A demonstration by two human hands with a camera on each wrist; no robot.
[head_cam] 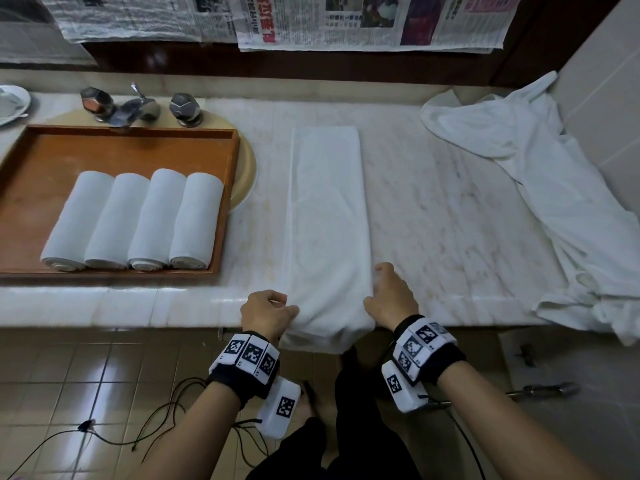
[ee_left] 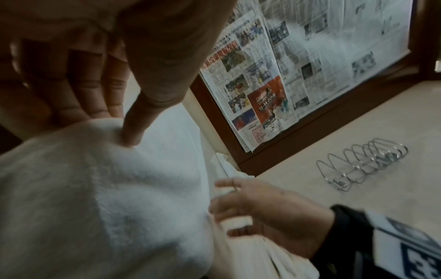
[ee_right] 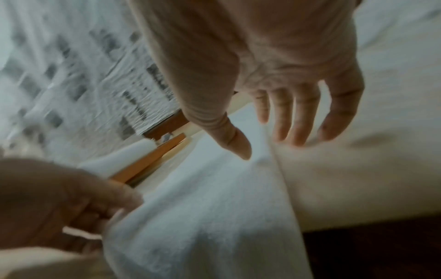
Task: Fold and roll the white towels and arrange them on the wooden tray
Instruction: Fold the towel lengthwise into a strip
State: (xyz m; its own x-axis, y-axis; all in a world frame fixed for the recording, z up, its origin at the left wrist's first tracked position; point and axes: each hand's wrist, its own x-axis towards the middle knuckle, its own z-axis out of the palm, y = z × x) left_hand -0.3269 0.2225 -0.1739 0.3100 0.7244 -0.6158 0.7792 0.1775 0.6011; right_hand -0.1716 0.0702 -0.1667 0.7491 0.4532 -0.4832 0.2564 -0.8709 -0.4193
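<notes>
A long folded white towel (head_cam: 325, 209) lies lengthwise on the marble counter (head_cam: 450, 220), and its near end hangs over the front edge. My left hand (head_cam: 285, 306) pinches the towel's near left corner; in the left wrist view the thumb (ee_left: 131, 136) presses into the cloth with the fingers curled behind it. My right hand (head_cam: 379, 285) sits at the towel's near right edge. In the blurred right wrist view its fingers (ee_right: 298, 128) are spread and fairly straight over that edge, gripping nothing. The wooden tray (head_cam: 104, 150) at left holds several rolled white towels (head_cam: 131, 220) side by side.
The tray rests over a sink (head_cam: 247, 168) below a metal faucet (head_cam: 135, 105). A loose heap of white towels (head_cam: 540, 188) covers the counter's right end. Newspaper (head_cam: 346, 22) hangs on the back wall. A plate (head_cam: 10, 102) sits far left. A wire rack (ee_left: 362, 166) is seen in the left wrist view.
</notes>
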